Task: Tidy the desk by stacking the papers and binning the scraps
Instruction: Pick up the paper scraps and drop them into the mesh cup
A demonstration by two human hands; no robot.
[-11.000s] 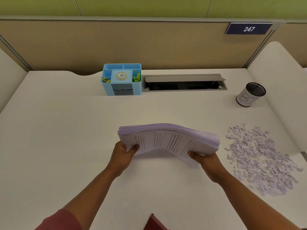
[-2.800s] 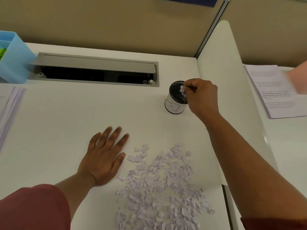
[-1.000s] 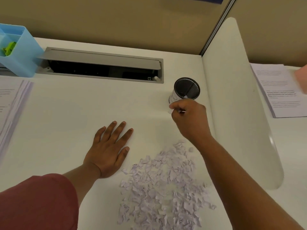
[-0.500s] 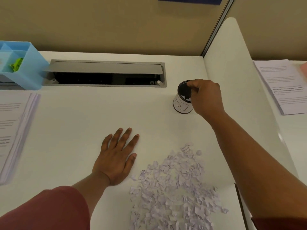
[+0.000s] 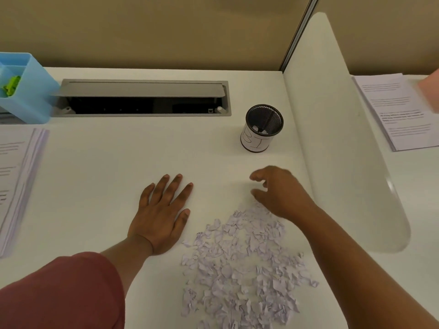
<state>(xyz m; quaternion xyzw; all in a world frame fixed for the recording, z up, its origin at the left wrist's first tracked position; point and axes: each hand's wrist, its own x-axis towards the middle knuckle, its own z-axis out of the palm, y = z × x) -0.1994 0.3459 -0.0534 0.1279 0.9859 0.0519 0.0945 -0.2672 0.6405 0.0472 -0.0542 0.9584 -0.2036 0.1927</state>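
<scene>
Above crumpled paper scraps (image 5: 240, 264), right hand (image 5: 282, 193) hovers, grip loosely open, empty.

Two hands (image 5: 161, 214), one mesh bin (image 5: 262, 128), two paper stacks (image 5: 16, 176), one scrap pile (image 5: 240, 264)

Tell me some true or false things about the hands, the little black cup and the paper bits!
1. The black mesh cup with a white label stands upright. True.
2. The cup is empty. False: a few scraps lie inside.
3. The left hand lies flat on the white desk. True.
4. The right hand is over the cup. False: it is at the near pile of torn pale paper scraps.
5. The pile is gone. False: many remain.
</scene>
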